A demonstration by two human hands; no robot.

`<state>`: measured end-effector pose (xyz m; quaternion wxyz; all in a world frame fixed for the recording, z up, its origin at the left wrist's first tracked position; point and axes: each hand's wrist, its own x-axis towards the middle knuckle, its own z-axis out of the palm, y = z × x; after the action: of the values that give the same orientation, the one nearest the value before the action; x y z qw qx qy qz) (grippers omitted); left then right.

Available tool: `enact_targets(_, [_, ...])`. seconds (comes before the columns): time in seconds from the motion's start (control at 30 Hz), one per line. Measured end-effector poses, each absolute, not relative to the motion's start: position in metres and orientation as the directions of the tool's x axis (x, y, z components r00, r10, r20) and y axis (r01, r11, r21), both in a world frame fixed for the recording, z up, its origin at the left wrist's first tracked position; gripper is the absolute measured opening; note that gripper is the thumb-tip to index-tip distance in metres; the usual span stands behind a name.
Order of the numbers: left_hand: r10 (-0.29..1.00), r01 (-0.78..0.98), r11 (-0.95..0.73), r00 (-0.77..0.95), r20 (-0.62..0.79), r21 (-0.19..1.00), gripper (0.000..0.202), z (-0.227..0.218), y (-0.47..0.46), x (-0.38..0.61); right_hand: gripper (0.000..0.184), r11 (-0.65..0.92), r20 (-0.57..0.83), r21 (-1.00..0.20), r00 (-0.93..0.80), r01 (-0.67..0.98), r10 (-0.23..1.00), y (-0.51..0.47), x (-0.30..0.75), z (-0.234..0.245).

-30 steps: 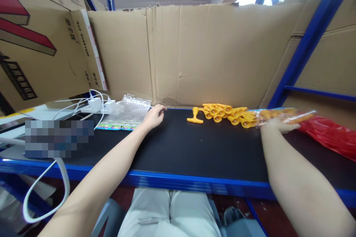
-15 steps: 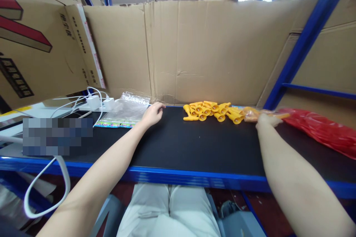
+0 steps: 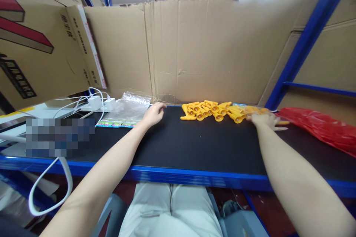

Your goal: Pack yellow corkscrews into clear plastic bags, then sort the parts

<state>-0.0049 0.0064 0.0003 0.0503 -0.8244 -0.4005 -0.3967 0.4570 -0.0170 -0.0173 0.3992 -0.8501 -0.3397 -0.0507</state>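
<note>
My left hand [image 3: 154,113] rests on the black shelf top [image 3: 194,144] with its fingers loosely bent and nothing in it, touching the right edge of a stack of clear plastic bags [image 3: 126,111]. A pile of small yellow plastic pieces [image 3: 208,109] lies at the back of the shelf. My right hand [image 3: 265,120] lies flat with its fingers stretched out at the pile's right end. It presses on a clear packet filled with yellow pieces [image 3: 254,110], which it partly hides.
A red plastic bag [image 3: 319,127] lies at the right. White chargers and cables [image 3: 96,103] sit at the back left. A cardboard sheet [image 3: 208,52] walls the back, and a blue upright [image 3: 300,48] stands at the right. The blue shelf edge [image 3: 194,176] runs along the front.
My right hand drew the filled packet leftward from the red bag to the yellow pile, then opened flat over it. My left hand stayed put.
</note>
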Motion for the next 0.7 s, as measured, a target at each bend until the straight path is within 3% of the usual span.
enact_targets(0.1, [0.628, 0.707, -0.668, 0.366, 0.686, 0.234, 0.026, -0.001, 0.007, -0.005, 0.06, -0.549, 0.285, -0.683, 0.868, 0.482, 0.407, -0.017, 0.461, -0.018])
enact_targets(0.33, [0.663, 0.774, -0.594, 0.314, 0.68, 0.221, 0.026, 0.001, 0.007, -0.006, 0.059, -0.532, 0.338, -0.675, 0.855, 0.511, 0.393, -0.016, 0.463, -0.018])
enact_targets(0.57, [0.77, 0.945, -0.152, -0.07, 0.634, 0.289, 0.033, -0.007, 0.013, -0.027, 0.043, -0.337, 0.659, -0.595, 0.683, 0.73, 0.315, -0.012, 0.45, -0.001])
enact_targets(0.7, [0.905, 0.93, -0.022, -0.137, 0.402, 0.368, 0.026, -0.017, 0.025, -0.041, 0.04, -0.142, 0.811, -0.44, 0.46, 0.887, 0.363, -0.014, 0.421, 0.027])
